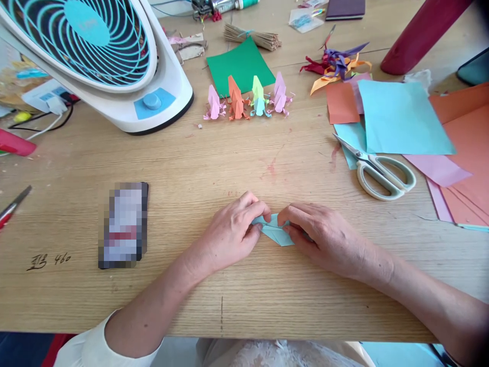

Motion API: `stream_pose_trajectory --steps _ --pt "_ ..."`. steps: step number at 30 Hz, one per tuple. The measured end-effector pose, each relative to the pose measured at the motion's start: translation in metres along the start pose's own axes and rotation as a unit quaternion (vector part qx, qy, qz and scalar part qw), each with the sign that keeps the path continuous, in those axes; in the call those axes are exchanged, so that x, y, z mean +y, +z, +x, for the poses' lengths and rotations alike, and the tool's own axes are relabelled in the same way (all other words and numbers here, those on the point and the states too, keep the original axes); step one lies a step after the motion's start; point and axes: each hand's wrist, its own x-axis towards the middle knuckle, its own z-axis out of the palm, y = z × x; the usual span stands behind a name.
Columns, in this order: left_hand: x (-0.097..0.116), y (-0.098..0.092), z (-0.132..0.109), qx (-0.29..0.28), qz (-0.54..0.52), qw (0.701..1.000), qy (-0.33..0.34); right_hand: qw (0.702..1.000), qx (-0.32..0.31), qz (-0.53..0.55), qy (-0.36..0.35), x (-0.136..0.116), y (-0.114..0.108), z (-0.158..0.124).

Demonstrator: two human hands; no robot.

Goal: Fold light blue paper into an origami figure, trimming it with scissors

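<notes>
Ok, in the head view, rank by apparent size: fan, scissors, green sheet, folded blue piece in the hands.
1. Fan, though nearness may inflate it.
2. Green sheet.
3. Scissors, looking close to the sheet.
4. Folded blue piece, partly hidden by the left hand and right hand.

A light wooden table [237, 285] is carrying a white and turquoise fan [114, 66], four folded paper figures [248, 99] standing in a row before a green paper sheet [240, 63], scissors [376, 168] lying beside stacked coloured sheets [405, 117], and a blurred dark card [123, 225]. A small light blue folded paper [275, 230] is lying near the front edge.
</notes>
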Motion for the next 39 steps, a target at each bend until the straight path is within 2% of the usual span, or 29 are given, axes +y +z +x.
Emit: stream_pose_trajectory --steps 6,13,26,39 --pt "-0.002 0.002 -0.003 0.007 -0.011 1.000 0.016 1.000 0.012 -0.008 0.003 0.000 0.003 0.000" --pt "-0.004 0.006 -0.004 0.044 -0.024 0.997 0.066 1.000 0.026 -0.013 0.009 -0.001 0.006 0.001" --pt "-0.009 0.014 -0.003 0.100 -0.003 0.991 0.092 0.999 0.038 -0.024 -0.006 0.002 0.010 -0.001" --pt "-0.005 0.018 0.002 0.073 0.059 0.993 0.072 0.998 0.047 -0.030 0.038 -0.005 0.013 0.001"
